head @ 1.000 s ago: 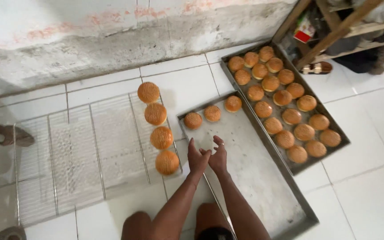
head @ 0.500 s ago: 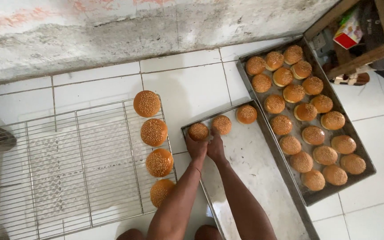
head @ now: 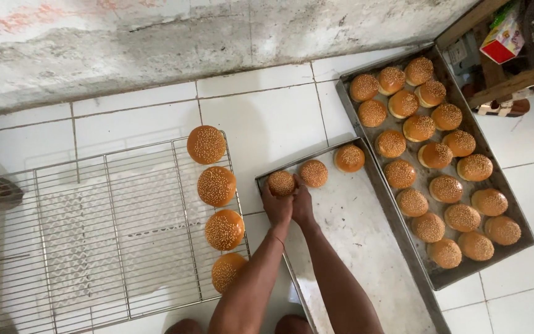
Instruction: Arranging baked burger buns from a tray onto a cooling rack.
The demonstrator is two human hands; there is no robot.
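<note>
Head view, looking down: both hands meet at the corner of the near tray (head: 366,247), which lies on the tiled floor (head: 261,117). The left hand (head: 276,207) has its grip curled round a sesame bun (head: 281,183) in that corner, and the right hand (head: 303,207) presses in just beside it, fingers touching the same bun. Two more buns (head: 313,173) sit alongside. To the left, a wire rack (head: 94,247) carries four buns; to the right, a full tray (head: 508,192).
</note>
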